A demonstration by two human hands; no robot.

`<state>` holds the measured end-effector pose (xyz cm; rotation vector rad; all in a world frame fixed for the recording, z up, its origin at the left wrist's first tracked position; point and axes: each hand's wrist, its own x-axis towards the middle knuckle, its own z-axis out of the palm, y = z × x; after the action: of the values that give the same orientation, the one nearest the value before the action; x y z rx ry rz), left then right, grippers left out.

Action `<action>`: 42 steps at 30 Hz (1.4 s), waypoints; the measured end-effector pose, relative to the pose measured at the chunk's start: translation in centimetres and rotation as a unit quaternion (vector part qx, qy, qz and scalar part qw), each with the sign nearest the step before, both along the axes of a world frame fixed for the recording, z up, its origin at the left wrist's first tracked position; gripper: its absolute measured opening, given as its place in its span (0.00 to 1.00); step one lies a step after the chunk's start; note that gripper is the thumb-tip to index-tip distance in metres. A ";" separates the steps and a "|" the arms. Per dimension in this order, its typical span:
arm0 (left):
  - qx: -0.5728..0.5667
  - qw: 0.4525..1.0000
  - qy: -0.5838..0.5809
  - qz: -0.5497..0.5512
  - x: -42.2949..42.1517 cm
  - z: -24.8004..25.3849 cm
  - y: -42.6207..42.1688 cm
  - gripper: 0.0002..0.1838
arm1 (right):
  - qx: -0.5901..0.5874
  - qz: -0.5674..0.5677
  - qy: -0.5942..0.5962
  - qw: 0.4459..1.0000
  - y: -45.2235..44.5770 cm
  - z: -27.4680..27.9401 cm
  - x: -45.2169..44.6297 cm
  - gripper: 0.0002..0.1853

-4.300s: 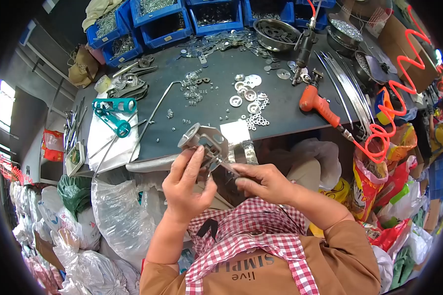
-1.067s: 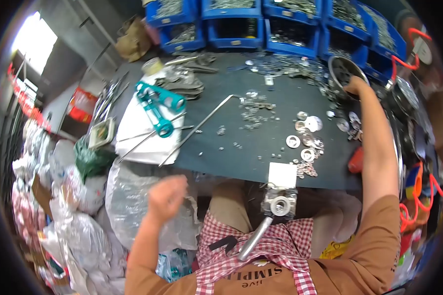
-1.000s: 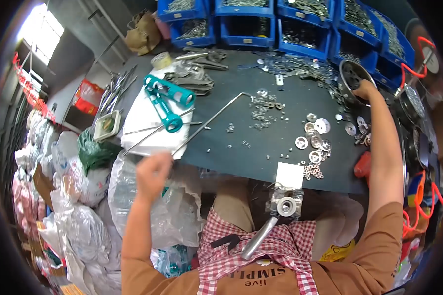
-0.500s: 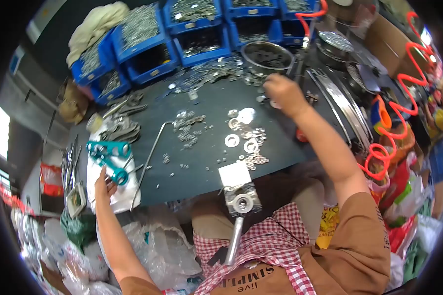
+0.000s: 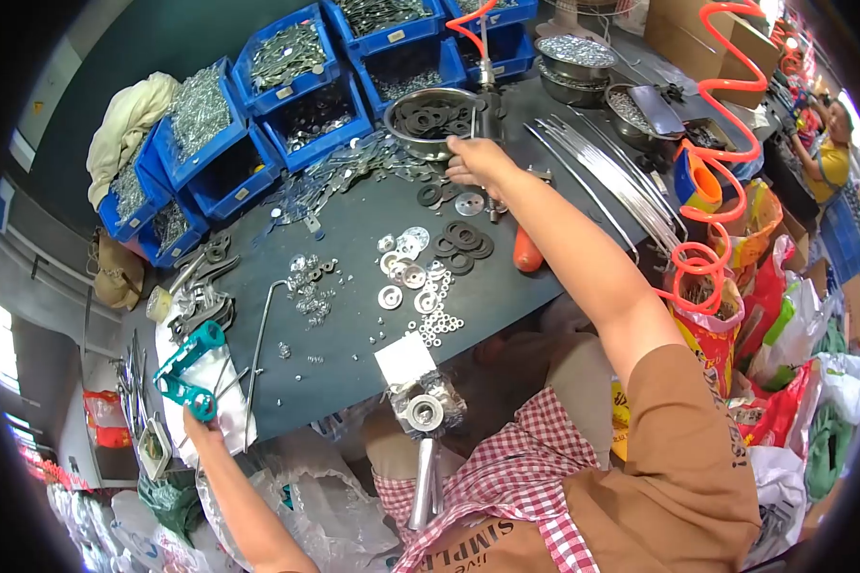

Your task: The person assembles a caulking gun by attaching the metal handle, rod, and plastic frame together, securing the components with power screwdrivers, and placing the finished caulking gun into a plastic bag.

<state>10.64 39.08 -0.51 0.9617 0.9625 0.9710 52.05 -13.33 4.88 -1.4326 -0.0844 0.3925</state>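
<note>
At the left of the bench, my left hand (image 5: 204, 432) grips the near end of a teal part (image 5: 189, 368) with tubular ends and long sides. A white cloth (image 5: 231, 406) lies under it. My right hand (image 5: 480, 164) is at the near rim of a metal bowl (image 5: 406, 134) of black rings (image 5: 430, 116), its fingers curled; what they hold, if anything, is hidden. Behind it stands a metal air tool (image 5: 488, 110) on a red hose, partly covered by the hand. More black rings (image 5: 462, 246) lie on the bench below, beside silver washers (image 5: 403, 267) and small nuts (image 5: 439, 325).
Blue bins (image 5: 287, 91) of metal parts line the back. A clamp-like fixture (image 5: 424, 411) with a white pad stands at the front edge. Long metal rods (image 5: 602, 172) lie to the right, below a coiled red hose (image 5: 726, 158). A red-handled tool (image 5: 526, 250) lies near my right forearm.
My right hand has moved closer to the bowl's rim and the air tool. My left hand stays at the teal part. The whole view has shifted, and the black rings show more clearly.
</note>
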 end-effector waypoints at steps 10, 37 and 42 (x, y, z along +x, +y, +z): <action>0.273 0.944 0.176 0.063 2.0 -2.3 -5.3 0.18 | 0.175 -0.091 0.254 0.947 3.2 -3.3 7.6 0.18; 0.241 0.962 0.121 0.037 2.2 -1.9 -5.9 0.18 | -0.474 -0.063 -0.373 0.795 6.5 2.4 -0.2 0.34; 0.234 0.965 0.116 0.033 2.0 -2.2 -5.6 0.18 | -0.480 -0.042 -0.442 0.756 6.7 2.4 -0.4 0.34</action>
<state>12.65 33.44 -2.72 1.4726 0.9812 1.1909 51.62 -6.66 7.32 -2.5457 -0.6633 -0.4544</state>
